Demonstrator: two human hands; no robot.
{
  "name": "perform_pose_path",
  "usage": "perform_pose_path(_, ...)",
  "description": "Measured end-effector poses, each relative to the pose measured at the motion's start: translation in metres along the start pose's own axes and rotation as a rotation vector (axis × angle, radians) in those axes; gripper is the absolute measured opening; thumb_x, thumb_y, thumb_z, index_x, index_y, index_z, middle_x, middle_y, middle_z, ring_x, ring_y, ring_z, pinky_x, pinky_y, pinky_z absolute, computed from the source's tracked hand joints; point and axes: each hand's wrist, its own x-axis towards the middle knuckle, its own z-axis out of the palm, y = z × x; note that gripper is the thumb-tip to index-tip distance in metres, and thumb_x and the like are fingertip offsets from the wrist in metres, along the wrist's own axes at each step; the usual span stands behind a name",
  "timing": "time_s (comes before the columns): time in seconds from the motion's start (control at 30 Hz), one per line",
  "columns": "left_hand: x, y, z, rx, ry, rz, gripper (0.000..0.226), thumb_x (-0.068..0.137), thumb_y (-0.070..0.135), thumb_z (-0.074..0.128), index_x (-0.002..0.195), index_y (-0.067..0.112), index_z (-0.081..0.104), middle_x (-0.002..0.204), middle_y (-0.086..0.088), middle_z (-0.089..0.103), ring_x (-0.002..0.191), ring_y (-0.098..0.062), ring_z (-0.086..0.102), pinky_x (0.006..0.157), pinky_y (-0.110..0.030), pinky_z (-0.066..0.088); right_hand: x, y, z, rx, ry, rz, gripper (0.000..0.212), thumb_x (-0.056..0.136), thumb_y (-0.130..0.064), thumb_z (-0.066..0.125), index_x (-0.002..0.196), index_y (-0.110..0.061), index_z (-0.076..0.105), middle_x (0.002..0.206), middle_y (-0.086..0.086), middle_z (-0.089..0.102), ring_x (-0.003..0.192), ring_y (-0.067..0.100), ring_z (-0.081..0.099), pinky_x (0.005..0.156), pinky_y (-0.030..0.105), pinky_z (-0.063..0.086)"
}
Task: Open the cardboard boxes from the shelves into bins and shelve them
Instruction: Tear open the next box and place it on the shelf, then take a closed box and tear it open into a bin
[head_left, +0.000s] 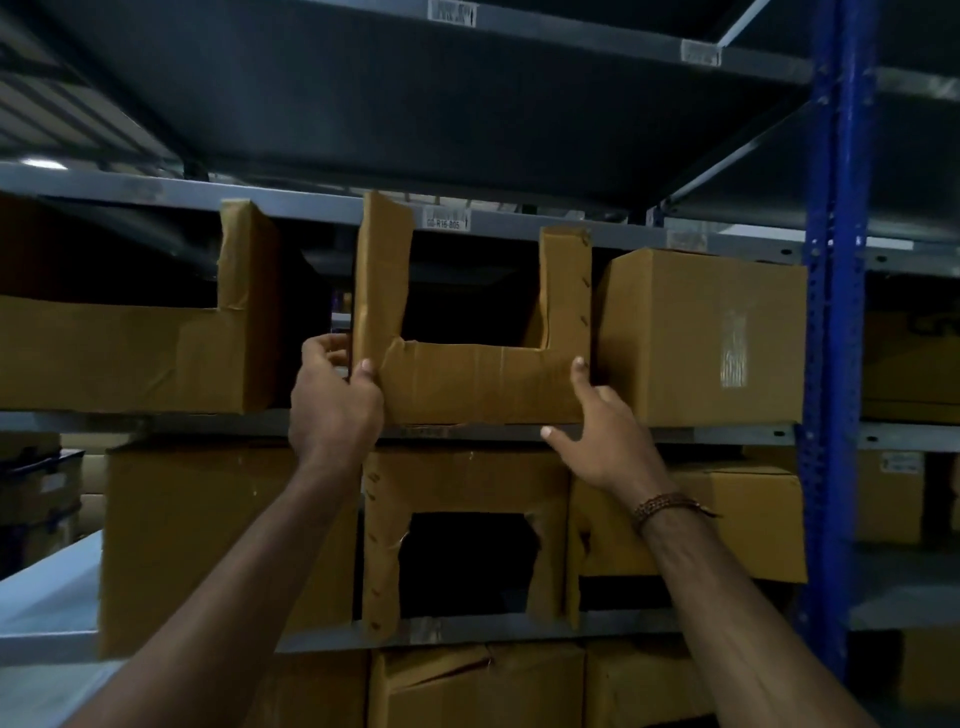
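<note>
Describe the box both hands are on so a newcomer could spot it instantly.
Find the blue upright at the right of the rack, then the shelf at hand height. The cut-open bin box stands mid-shelf, left hand gripping its left corner, right hand against its right corner. Unlike the sealed box beside it, its front is cut into a U with two tall posts.

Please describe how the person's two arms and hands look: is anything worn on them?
Both forearms are bare, with no sleeves or gloves visible. The right wrist carries a brown beaded bracelet, wound in several strands. The left hand and right hand show no rings that I can make out.
</note>
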Motion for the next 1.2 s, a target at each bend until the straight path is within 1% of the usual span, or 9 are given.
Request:
perform_pose_path(0.1,0.012,-0.004,0.017,0.08,0.126,-0.051,0.051,0.099,0.023,0.068,0.144,0.027,0.044,0.137,-0.001,0.055,0.112,-0.02,0.062,0.092,-0.053,0.058,0.016,0.017,0.004,-0.058,-0.04,-0.045,0.094,0.102,-0.054,0.06,0.169,-0.035,-0.004,0.13,0.004,0.05,0.106,0.02,0.054,0.087,0.038,0.055)
perform_pose_path(0.23,0.021,0.006,0.048,0.194,0.321,-0.043,0.065,0.092,0.015,0.074,0.147,0.026,0.042,0.152,-0.007,0.043,0.136,-0.029,0.048,0.111,-0.054,0.044,0.033,0.039,-0.001,-0.042,-0.019,-0.119,0.074,0.103,-0.051,0.06,0.166,-0.029,0.029,0.143,0.003,0.05,0.122,0.025,0.057,0.092,0.04,0.056)
perform_pose_path(0.37,-0.012,0.031,0.104,0.106,0.575,0.423,0.041,0.096,0.018,0.062,0.136,0.016,0.054,0.145,-0.006,0.051,0.134,-0.021,0.049,0.106,-0.035,0.043,0.042,0.06,-0.017,0.089,0.15,-0.198,0.048,0.101,-0.051,0.062,0.143,-0.028,0.062,0.129,-0.007,0.065,0.109,0.014,0.064,0.084,0.038,0.061)
perform_pose_path(0.5,-0.049,0.053,0.185,-0.053,0.236,0.686,0.025,0.099,0.012,0.059,0.124,0.011,0.058,0.118,-0.004,0.061,0.103,-0.013,0.062,0.082,-0.032,0.056,0.042,0.084,-0.043,0.187,0.43,-0.214,0.027,0.101,-0.046,0.062,0.116,-0.029,0.076,0.097,-0.013,0.074,0.085,0.007,0.068,0.068,0.033,0.061)
perform_pose_path(0.67,-0.088,0.074,0.277,-0.076,-0.121,0.494,0.049,0.101,0.031,0.066,0.144,0.02,0.046,0.133,0.004,0.056,0.113,-0.006,0.059,0.085,-0.016,0.056,0.042,0.144,-0.072,0.138,0.805,-0.024,0.021,0.103,-0.042,0.057,0.107,-0.026,0.07,0.091,-0.013,0.062,0.09,0.012,0.059,0.067,0.026,0.045)
perform_pose_path(0.77,-0.091,0.073,0.32,0.006,-0.172,0.321,0.082,0.094,0.044,0.073,0.159,0.02,0.029,0.153,0.0,0.043,0.135,-0.015,0.047,0.104,-0.03,0.049,0.053,0.197,-0.079,0.105,0.75,0.205,0.051,0.099,-0.053,0.06,0.138,-0.021,0.058,0.129,0.003,0.06,0.12,0.023,0.053,0.089,0.038,0.05)
perform_pose_path(0.9,-0.092,0.065,0.35,0.06,-0.245,0.094,0.101,0.088,0.051,0.077,0.164,0.024,0.017,0.16,-0.004,0.039,0.143,-0.028,0.045,0.11,-0.053,0.05,0.062,0.259,-0.067,0.079,0.517,0.337,0.111,0.086,-0.076,0.064,0.166,-0.016,0.014,0.166,0.02,0.023,0.149,0.042,0.03,0.118,0.059,0.037)
perform_pose_path(1.0,-0.097,0.058,0.357,0.046,-0.265,0.071,0.101,0.092,0.044,0.076,0.166,0.026,0.01,0.161,-0.004,0.039,0.143,-0.027,0.046,0.111,-0.053,0.049,0.064,0.284,-0.06,0.244,0.365,0.341,0.132,0.074,-0.09,0.062,0.168,-0.026,-0.006,0.173,0.02,0.013,0.155,0.041,0.026,0.122,0.065,0.031)
perform_pose_path(1.2,-0.101,0.065,0.354,0.061,-0.24,0.066,0.1,0.089,0.042,0.079,0.164,0.022,0.016,0.156,-0.004,0.045,0.141,-0.025,0.049,0.111,-0.051,0.05,0.067,0.285,-0.062,0.3,0.369,0.344,0.155,0.058,-0.091,0.075,0.168,-0.024,-0.011,0.164,0.021,0.028,0.145,0.04,0.041,0.114,0.058,0.044)
